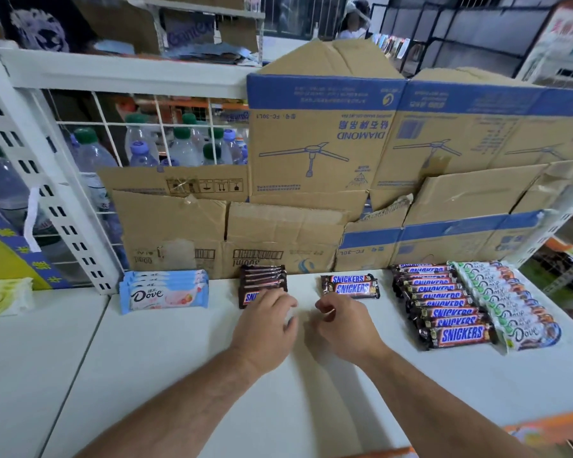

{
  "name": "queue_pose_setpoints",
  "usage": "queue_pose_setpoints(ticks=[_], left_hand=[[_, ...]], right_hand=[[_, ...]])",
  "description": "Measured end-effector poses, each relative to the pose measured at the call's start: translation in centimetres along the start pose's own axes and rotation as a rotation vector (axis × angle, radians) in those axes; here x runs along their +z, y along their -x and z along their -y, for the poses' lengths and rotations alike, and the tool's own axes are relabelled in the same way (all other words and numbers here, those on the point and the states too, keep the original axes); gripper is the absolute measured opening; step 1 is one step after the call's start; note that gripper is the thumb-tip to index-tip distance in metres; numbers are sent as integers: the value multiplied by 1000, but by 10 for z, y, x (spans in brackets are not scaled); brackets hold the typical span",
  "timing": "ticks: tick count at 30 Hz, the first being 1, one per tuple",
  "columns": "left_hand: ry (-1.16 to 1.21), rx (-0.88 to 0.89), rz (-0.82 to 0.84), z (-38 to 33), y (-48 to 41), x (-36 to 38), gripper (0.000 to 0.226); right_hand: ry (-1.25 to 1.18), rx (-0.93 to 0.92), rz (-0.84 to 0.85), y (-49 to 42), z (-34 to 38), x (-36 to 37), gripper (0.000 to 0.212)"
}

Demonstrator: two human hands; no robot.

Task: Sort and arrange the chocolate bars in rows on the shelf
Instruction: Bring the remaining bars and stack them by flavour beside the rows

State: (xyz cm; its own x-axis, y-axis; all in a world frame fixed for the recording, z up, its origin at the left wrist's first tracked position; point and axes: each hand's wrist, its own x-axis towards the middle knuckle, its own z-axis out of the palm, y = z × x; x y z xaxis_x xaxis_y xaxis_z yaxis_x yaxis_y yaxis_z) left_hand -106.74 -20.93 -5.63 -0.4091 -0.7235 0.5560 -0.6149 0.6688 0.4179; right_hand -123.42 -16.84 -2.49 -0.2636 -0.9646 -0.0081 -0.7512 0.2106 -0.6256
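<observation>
On the white shelf (186, 358) lie several groups of bars. Light blue Dove bars (164, 290) are stacked at the left. A short row of brown Snickers bars (262, 279) sits left of centre, and my left hand (267, 325) rests with its fingers over the front bar. Two Snickers bars (349, 285) lie at centre, with my right hand (339, 322) just in front of them, fingers curled and holding nothing that I can see. A long Snickers row (444, 305) and a white Dove row (506, 302) fill the right.
Flattened cardboard boxes (328, 153) stand along the shelf's back. A white wire rack (24, 153) with water bottles (179, 143) is at the back left. A pale green pack (4, 297) lies at far left. Orange shelf edging (543, 428) shows bottom right.
</observation>
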Motion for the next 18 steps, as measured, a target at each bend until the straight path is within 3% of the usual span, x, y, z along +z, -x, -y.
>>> queue_pose_setpoints(ticks=[5,8,11,15,18], left_hand=[[164,-255,229,-47,-25,22,41],[172,-447,180,-64,-47,38,52],[112,-636,155,-68,-57,52,67],[51,-667,126,-68,-57,57,69],[8,-625,114,-73,-55,57,69]], right_hand=[[119,-96,-49,-14,-27,-42,18],[272,-163,-48,-36,-40,-65,24],[391,-204,114,-61,-47,-82,21],[472,-213,371,-89,-51,-93,26],[508,-277,420,-100,-52,-95,25]])
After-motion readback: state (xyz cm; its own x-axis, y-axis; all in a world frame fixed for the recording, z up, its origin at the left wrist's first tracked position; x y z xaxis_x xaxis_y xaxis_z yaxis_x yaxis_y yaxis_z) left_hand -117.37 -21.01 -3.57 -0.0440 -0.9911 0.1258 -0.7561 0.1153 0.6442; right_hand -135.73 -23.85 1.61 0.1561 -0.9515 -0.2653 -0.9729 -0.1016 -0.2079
